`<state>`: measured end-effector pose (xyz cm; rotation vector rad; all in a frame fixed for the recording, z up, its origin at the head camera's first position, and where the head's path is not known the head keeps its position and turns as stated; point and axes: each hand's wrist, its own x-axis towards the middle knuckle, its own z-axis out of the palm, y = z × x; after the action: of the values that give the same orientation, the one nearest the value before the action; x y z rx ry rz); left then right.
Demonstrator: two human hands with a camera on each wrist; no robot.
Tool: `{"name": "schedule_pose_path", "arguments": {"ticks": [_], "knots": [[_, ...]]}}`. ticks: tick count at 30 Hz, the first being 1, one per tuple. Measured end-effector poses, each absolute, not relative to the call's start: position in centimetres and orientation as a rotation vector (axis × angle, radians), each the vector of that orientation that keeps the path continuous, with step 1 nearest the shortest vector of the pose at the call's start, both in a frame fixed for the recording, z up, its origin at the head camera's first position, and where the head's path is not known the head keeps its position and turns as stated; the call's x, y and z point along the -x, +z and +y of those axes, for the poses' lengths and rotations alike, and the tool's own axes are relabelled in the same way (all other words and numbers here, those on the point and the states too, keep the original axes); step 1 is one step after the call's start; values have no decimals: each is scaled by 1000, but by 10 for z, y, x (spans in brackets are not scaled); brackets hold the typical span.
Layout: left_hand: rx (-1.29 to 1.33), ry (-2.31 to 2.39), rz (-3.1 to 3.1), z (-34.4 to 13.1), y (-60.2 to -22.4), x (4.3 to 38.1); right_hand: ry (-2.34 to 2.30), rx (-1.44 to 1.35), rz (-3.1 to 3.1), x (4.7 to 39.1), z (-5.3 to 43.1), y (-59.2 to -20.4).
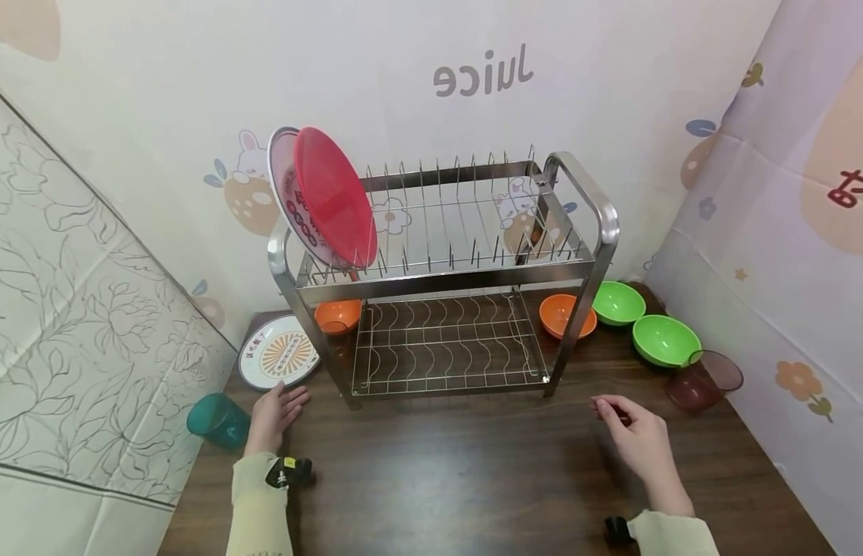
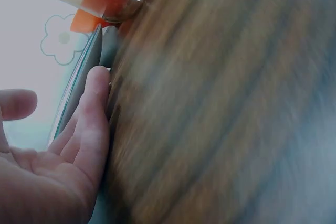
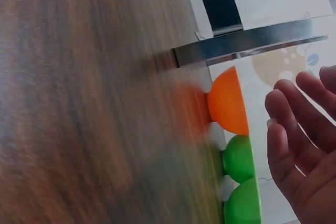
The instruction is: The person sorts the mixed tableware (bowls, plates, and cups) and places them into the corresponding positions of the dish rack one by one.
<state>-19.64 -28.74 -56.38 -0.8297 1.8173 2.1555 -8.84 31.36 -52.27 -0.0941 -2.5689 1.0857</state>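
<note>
My left hand [image 1: 273, 417] is at the near rim of a white plate [image 1: 253, 369] with an orange sunburst print, lying flat on the table left of the rack. Its fingers are extended along the plate's rim in the left wrist view, the thumb apart; it grips nothing, and whether it touches the rim I cannot tell. My right hand [image 1: 636, 436] hovers above the table at the right, its fingers loosely bent and holding nothing. Nearest to it are a purple tumbler [image 1: 702, 382], two green bowls [image 1: 666, 340] and an orange bowl [image 1: 558, 315].
A two-tier metal dish rack [image 1: 445, 284] stands in the middle. A red plate [image 1: 334, 201] and a white patterned plate [image 1: 281, 166] lean upright at its upper left. Another orange bowl [image 1: 337, 315] and a brownish cup [image 1: 339, 340] sit behind its left leg. A teal tumbler [image 1: 221, 421] stands far left.
</note>
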Motion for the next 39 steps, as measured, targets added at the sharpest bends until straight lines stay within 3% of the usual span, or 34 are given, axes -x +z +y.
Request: {"name": "schedule_pose_path", "arguments": {"ticks": [18, 39], "knots": [[1217, 2205, 1780, -281, -569, 217, 1195, 149, -2654, 80, 289, -550], [1146, 2331, 1890, -281, -572, 212, 1294, -24, -2664, 71, 245, -559]]}}
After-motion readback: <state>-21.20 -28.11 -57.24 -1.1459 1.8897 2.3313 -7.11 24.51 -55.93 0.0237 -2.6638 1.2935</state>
